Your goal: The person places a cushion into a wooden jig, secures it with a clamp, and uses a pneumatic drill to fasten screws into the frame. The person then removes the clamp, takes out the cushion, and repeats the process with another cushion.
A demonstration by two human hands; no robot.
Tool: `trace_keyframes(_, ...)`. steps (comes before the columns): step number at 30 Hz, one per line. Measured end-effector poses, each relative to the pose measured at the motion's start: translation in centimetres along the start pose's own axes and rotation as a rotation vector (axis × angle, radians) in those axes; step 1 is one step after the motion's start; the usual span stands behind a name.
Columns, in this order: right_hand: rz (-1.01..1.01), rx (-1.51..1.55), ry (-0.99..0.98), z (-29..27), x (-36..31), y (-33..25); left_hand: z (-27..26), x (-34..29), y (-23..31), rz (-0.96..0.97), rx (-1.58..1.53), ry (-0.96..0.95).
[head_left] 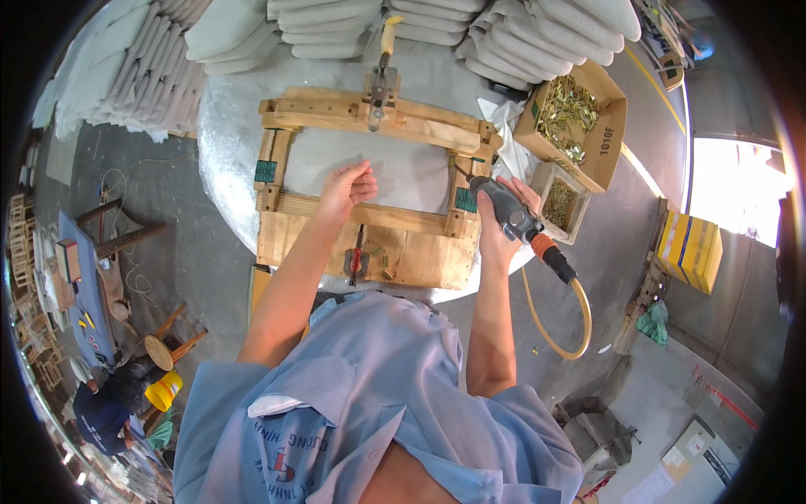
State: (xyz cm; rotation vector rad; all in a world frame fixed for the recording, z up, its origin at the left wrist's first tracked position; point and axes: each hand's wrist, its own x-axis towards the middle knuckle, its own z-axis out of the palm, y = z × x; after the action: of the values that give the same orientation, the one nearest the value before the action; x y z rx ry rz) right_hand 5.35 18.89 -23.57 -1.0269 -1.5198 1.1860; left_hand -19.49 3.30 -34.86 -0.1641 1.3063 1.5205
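My right hand (497, 220) is wrapped round a grey air screwdriver (506, 206) with an orange collar and a yellow hose. Its bit points at the right end of a wooden frame jig (369, 210), just by a green patch. My left hand (351, 186) hovers over the grey padded panel (323, 160) within the jig, fingers curled together; whatever they may hold is too small to make out. At the jig's far side sits a toggle clamp (382, 88) with a yellow grip, and at the near side a red-handled clamp (358, 256).
A cardboard box (604, 139) of brass-coloured metal parts and a small tray (573, 227) of screws stand right of the jig. Stacked grey padded panels (327, 25) line the far edge. The yellow hose (546, 336) loops down at my right. Another person (101, 416) works far left.
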Motion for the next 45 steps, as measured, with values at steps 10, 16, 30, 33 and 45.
trace_keyframes(10, -0.017, -0.048, -0.054, 0.4, 0.5, -0.2, 0.1, -0.1, 0.3, -0.024, 0.025, 0.024)
trace_keyframes(16, -0.036, -0.055, -0.071, 0.3, 0.7, 0.1, 0.5, -0.2, 0.3, 0.002, 0.031, 0.009)
trace_keyframes(30, -0.011, -0.065, -0.082, -0.5, 1.0, 0.7, 0.7, -0.6, 0.5, 0.002, 0.027, 0.013)
trace_keyframes(33, 0.01, -0.075, -0.091, -0.7, 1.5, 0.6, 0.6, -0.6, 0.5, 0.001, 0.032, 0.011)
trace_keyframes(45, -0.037, -0.121, -0.104, -0.3, 0.9, 0.8, 0.5, -0.6, 0.5, -0.013, 0.033, 0.018)
